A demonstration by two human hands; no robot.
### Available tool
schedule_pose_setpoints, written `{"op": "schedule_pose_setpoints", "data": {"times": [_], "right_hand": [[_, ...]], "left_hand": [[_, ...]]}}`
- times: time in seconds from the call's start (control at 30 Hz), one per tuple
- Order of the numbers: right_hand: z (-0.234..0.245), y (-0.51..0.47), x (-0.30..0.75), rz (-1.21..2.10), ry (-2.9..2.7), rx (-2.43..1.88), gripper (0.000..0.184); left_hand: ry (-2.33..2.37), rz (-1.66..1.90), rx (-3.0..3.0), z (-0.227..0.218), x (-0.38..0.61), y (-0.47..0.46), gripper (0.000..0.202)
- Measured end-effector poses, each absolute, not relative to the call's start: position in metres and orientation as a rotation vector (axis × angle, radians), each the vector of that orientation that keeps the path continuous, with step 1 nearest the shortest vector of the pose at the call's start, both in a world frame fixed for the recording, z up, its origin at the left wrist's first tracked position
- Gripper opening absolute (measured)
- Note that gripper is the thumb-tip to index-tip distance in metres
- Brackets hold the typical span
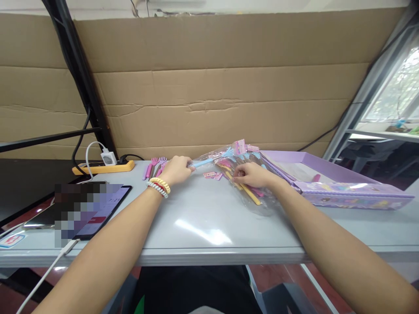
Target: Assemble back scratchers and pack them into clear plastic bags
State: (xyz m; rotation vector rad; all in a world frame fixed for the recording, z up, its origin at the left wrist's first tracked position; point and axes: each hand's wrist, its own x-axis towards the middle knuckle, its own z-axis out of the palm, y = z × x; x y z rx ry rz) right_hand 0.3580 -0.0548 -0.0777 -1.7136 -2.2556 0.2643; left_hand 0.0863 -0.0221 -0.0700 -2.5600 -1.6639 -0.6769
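Note:
My left hand [178,169], a beaded bracelet and hair-tie-like bands at its wrist, is closed on the handle end of a light blue toy-like fork [203,163]. The fork's tines point right, against clear plastic. My right hand [251,175] rests over a clear plastic bag [262,209], fingers curled together; what they grip is hidden. Yellow handles [251,195] and pink ones show in or under the bag, with more blue fork heads behind the hand. Small pink printed labels [212,175] lie between my hands. Several pink and purple forks [154,167] lie beyond my left wrist.
A purple open box [356,194] with a printed side stands at the right. On the left are a tablet-like screen [101,213], a charging cable, and a yellow power strip [126,166] with a white plug. Cardboard [229,87] backs the grey table [196,213].

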Motion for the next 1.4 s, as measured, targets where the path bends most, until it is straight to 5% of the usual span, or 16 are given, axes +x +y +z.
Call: {"op": "schedule_pose_setpoints", "data": {"times": [0.3,0.53,1.1,1.4], "right_hand": [[-0.077,-0.059,0.350,0.119,-2.122,-1.579,0.029],[-0.081,-0.068,0.334,0.400,-2.097,-1.334,0.044],[-0.081,-0.075,0.320,0.871,-2.022,-1.145,0.030],[-0.085,-0.070,0.324,0.968,-2.076,-1.067,0.028]], "left_hand": [[-1.657,-1.064,-2.795,-0.074,0.096,-0.029,0.020],[-1.526,-1.456,-3.155,-0.086,0.120,-0.039,0.021],[-1.539,-1.261,-3.492,-0.081,0.129,-0.057,0.021],[-1.162,-0.906,-3.577,-0.084,0.123,-0.049,0.024]]}}
